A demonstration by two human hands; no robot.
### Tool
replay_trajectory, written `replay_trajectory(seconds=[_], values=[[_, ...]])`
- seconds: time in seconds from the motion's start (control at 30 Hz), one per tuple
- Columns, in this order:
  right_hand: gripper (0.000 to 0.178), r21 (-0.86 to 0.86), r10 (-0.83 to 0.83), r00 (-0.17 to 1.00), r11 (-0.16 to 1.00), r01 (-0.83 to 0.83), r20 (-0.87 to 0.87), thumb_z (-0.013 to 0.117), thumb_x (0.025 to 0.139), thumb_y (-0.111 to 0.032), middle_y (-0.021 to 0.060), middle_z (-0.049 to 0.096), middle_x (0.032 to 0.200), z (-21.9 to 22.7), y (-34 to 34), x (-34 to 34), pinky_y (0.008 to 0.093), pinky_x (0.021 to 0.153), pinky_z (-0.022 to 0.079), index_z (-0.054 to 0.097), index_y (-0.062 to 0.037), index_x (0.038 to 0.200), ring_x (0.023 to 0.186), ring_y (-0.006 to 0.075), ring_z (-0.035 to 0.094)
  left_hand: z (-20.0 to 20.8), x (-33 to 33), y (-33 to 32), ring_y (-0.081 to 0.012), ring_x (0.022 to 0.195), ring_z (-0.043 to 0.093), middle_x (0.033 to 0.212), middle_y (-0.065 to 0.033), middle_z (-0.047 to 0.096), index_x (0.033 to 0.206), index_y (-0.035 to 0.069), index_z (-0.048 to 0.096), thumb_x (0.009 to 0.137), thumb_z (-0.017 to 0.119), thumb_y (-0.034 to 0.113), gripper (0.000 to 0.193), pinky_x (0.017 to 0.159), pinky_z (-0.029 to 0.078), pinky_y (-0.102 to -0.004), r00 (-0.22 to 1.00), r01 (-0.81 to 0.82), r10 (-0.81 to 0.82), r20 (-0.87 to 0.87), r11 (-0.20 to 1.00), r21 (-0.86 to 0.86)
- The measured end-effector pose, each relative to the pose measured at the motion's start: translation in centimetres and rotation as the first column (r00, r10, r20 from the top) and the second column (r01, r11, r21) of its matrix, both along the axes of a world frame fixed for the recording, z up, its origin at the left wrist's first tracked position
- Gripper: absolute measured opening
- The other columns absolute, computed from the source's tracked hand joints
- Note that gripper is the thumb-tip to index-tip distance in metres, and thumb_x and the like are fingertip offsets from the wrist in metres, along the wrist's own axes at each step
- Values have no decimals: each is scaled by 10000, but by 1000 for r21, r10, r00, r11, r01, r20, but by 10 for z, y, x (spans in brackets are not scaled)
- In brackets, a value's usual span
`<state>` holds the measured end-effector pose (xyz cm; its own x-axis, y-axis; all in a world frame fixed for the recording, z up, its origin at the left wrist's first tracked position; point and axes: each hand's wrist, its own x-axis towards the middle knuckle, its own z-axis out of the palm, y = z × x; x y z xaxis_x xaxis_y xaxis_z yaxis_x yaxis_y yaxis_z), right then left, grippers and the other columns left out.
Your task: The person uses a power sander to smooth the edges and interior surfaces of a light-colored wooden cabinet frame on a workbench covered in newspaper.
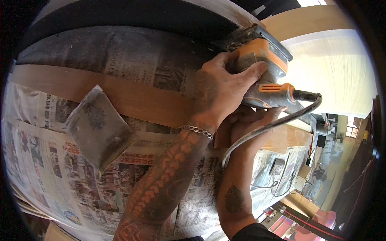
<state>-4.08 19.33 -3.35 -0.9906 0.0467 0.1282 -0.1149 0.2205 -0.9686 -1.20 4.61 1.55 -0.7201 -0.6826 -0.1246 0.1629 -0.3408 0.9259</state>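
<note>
While the left hand [223,90] has its fingers and thumb wrapped round the orange-and-grey sander [261,60], I'd call this job partway at best. The sander's up at the top right, tipped over with its base plate facing away, so whether it's touching wood, no clue. The right hand [244,127] is tucked under the tool's back end by the cable [269,126]; too hidden to tell if it's gripping.

Setup looks sorted: newspaper [100,193] down, brown wooden strip [150,104] across it, grey abrasive sheet [98,126] lying left of the arms. The strip's colour looks fairly even, but nobody could say from here if it's been sanded. My guess is there's sanding left, since the sander's in hand.
</note>
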Motion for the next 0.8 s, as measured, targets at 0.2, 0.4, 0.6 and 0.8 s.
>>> replay_trajectory(seconds=[0.2, 0.4, 0.6, 0.8], values=[[432, 173, -23, 984, 983, 54, -178, 429, 1067, -265, 223, 638, 1179, -3, 7, -3, 436, 942, 497, 529, 49, 1347, 1068, 361, 632, -17, -16, 11, -187, 941, 726, 1078, -177, 761, 1215, -72, 688, 846, 858, 359, 592, 856, 580, -313, 992, 107, -109, -65, 993, -43], [545, -568, 2, 983, 817, 106, 186, 394, 1105, -418, 181, 661, 1170, 35, -27, 15, 390, 931, 527, 528, 48, 1354, 1064, 299, 658, -25, -19, 17, -149, 943, 712, 1081, -132, 764, 1222, -36, 694, 872, 827, 317, 515, 852, 572, -311, 957, 221, -239, -162, 968, -122], [549, -262, -40, 999, 964, 48, 37, 378, 1119, -429, 189, 594, 1304, 20, -18, 11, 407, 1019, 495, 497, 14, 1421, 1197, 273, 605, -9, -7, 6, -156, 945, 710, 1064, -158, 759, 1210, -84, 682, 866, 838, 308, 544, 840, 582, -303, 993, 114, -115, -35, 993, -43], [560, -74, 59, 996, 995, -64, -59, 424, 1113, -395, 186, 535, 1380, 17, -9, 9, 440, 1077, 460, 397, 18, 1490, 1252, 333, 560, -10, -12, 11, -157, 976, 703, 1109, -183, 742, 1278, -108, 637, 874, 842, 295, 606, 846, 583, -294, 982, 168, -174, -74, 982, -80]])
